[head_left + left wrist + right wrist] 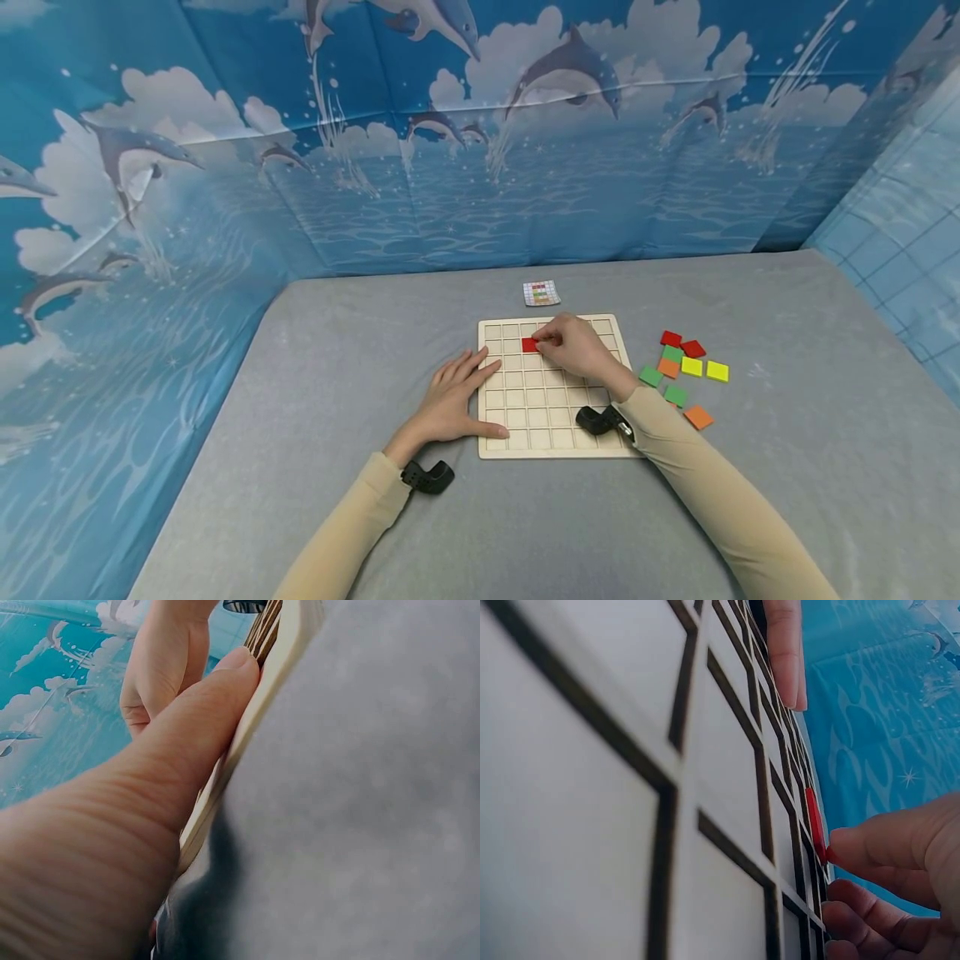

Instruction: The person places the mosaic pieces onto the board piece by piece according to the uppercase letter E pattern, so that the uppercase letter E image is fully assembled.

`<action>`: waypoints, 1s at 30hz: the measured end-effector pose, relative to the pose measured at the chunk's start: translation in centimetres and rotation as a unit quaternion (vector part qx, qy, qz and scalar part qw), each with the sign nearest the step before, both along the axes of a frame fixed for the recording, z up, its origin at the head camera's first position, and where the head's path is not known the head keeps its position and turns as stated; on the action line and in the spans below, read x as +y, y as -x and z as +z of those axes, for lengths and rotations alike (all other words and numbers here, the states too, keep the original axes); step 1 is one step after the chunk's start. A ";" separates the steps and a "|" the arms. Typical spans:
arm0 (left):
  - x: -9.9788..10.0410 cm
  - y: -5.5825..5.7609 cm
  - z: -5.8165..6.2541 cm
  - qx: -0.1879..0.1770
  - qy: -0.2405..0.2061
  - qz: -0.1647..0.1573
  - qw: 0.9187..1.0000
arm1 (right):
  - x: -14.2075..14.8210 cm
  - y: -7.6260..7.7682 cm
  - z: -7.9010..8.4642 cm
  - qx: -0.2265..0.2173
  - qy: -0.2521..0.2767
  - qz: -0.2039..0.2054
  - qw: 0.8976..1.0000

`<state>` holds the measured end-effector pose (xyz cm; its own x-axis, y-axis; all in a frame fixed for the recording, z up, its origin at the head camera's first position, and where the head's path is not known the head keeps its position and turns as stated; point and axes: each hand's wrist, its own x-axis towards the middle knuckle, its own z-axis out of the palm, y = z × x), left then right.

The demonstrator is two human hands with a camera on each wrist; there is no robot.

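Observation:
A pale wooden grid board [495, 448] lies flat on the grey table, divided into small square cells. My left hand [450, 404] rests at its left edge with the fingers spread, fingertips over the upper left cells and thumb on the lower left corner. Over the upper middle of the board, my right hand [573, 346] pinches at a red square tile [814, 817], thumb and index fingertip right at its edge. The same red patch [528, 345] shows in a cell of the second row in the head view. The right-hand fingers partly hide it.
Right of the board lie several loose tiles: red [693, 348], green [676, 396], yellow [717, 371] and orange [698, 417], some overlapping. A small card [541, 293] printed with a coloured grid lies behind the board. A blue dolphin curtain [450, 200] hangs behind the table.

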<state>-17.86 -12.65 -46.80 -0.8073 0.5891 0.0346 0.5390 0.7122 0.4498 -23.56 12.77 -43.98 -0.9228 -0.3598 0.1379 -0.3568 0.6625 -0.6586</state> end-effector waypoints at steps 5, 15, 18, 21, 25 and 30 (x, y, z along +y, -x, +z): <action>0.0 0.0 -0.2 0.001 0.004 0.000 1.000 | 0.0 -0.1 0.1 -0.008 -0.001 0.001 1.000; 0.0 0.0 0.0 0.007 -0.002 -0.003 1.000 | 1.9 -1.2 0.9 -0.019 0.040 0.013 0.999; 0.0 0.0 0.1 0.006 -0.004 -0.003 1.000 | 2.9 -1.5 1.0 -0.007 0.043 0.004 0.999; -0.1 -0.1 0.1 0.007 -0.002 -0.005 1.000 | 4.3 -1.9 1.0 0.002 0.041 -0.008 0.999; -0.1 -0.2 0.1 0.008 -0.003 -0.006 1.000 | 6.6 -2.4 1.2 0.006 0.024 -0.040 0.999; -0.1 -0.3 0.2 0.008 -0.004 -0.009 1.000 | 9.7 -3.1 1.4 0.001 -0.007 -0.093 0.996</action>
<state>-17.57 -12.73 -46.59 -0.7963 0.6026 0.0531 0.5585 0.6987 0.4470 -20.42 22.43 -42.55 -0.9735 -0.1839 0.1359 -0.2277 0.7263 -0.6486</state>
